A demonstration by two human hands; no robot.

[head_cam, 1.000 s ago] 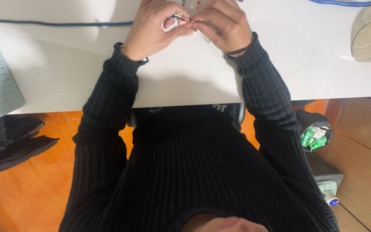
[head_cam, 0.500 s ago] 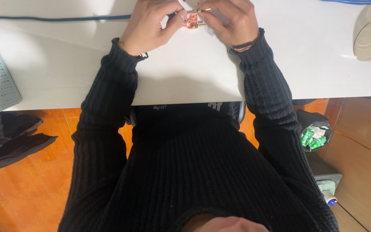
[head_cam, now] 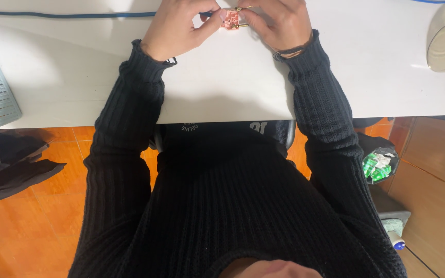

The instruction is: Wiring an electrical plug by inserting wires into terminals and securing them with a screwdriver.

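Bright, even light is falling from above onto the white matte tabletop (head_cam: 222, 87), which is washing out toward the upper left edge. A soft shadow is spreading under the near table rim, darkening the space above the glossy orange tiled floor (head_cam: 21, 231). The black ribbed knit sweater (head_cam: 233, 206) is swallowing detail, with its folds barely reading. Focus is holding fairly sharp mid-frame; the small reddish piece (head_cam: 230, 20) at the top edge is appearing slightly soft, possibly from motion. Straight lines are bowing mildly at the corners.
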